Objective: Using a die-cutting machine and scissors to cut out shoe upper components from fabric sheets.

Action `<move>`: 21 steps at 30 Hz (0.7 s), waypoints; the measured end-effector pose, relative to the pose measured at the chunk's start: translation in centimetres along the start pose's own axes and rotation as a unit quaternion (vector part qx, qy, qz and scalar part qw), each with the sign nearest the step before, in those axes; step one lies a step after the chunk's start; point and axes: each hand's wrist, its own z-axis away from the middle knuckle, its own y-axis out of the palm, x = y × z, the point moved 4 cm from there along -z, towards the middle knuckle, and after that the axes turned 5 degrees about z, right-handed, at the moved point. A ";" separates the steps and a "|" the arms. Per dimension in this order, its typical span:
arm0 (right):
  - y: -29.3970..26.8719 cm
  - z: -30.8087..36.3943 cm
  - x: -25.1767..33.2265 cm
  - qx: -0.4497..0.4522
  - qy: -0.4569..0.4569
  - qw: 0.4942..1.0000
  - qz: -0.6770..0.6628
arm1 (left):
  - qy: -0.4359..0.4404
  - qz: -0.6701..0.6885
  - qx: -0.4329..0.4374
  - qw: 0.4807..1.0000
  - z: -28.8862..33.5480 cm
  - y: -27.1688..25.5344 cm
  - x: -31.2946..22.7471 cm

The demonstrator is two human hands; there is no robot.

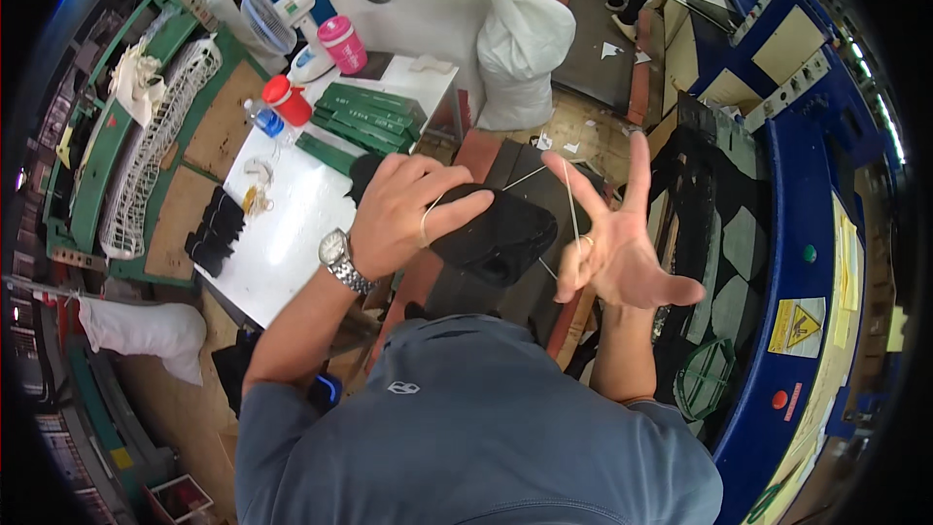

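1. The left hand (413, 214) is closed over a black, soft, folded fabric bundle (501, 233), fingers across its upper side; a silver metal watch (339, 258) circles the wrist.
2. The right hand (620, 251) is spread wide, palm up, not gripping the bundle; a thin, pale, string-like band (570, 199) is stretched over some of its fingers.
3. The bundle lies between the two hands, to the right of the left hand's grip, with its exposed end just beside the right hand's curled lower fingers. The left hand is nearer, being in contact.
4. Its long axis slants from upper left to lower right, the exposed end pointing toward the right hand; how far it runs beneath the left hand I cannot tell.
5. The band spans the gap between bundle and right hand in two strands, one above the exposed end, one below.
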 end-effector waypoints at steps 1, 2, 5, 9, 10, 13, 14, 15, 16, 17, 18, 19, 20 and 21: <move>0.5 -0.3 0.5 -0.025 0.026 0.999 0.005 | -0.020 -0.022 0.043 0.999 -0.1 0.5 0.3; 1.2 -0.7 0.7 -0.025 0.032 0.999 0.001 | -0.040 -0.044 0.086 0.995 0.0 1.0 0.4; 2.9 -1.9 -2.1 0.007 0.208 0.950 0.232 | -0.063 -0.127 0.176 0.974 0.3 3.9 -1.3; 6.4 -3.3 -7.4 0.027 0.155 0.774 0.613 | -0.210 0.019 0.202 0.956 1.7 6.9 -1.5; 6.8 -3.6 -7.9 0.048 0.094 0.660 0.744 | -0.250 0.067 0.183 0.949 1.5 6.6 -1.2; 7.6 -2.0 -6.9 0.045 0.157 0.620 0.768 | -0.251 0.007 0.125 0.960 3.5 7.6 -2.0; 7.4 -1.1 -6.5 0.050 0.181 0.606 0.773 | -0.278 0.037 0.136 0.950 4.6 8.2 -2.0; 7.1 -0.4 -5.9 0.073 0.156 0.589 0.790 | -0.302 0.100 0.152 0.936 5.4 8.7 -1.3; 5.9 0.5 -5.2 0.078 0.157 0.592 0.787 | -0.328 0.164 0.167 0.915 6.0 8.9 -1.0; 5.0 1.2 -3.9 0.088 0.065 0.634 0.766 | -0.333 0.164 0.167 0.913 6.0 8.7 -0.7; 4.4 1.5 -2.8 0.099 -0.027 0.669 0.736 | -0.369 0.213 0.189 0.885 6.2 8.6 -0.3; 3.1 0.9 -1.7 0.029 -0.038 0.646 0.762 | -0.402 0.262 0.211 0.851 6.2 8.7 0.2; 1.9 0.2 -0.9 -0.043 -0.046 0.619 0.782 | -0.409 0.298 0.224 0.833 5.8 8.0 0.2; -0.1 -0.6 -1.5 -0.110 0.003 0.683 0.722 | -0.407 0.369 0.218 0.807 5.8 8.1 0.4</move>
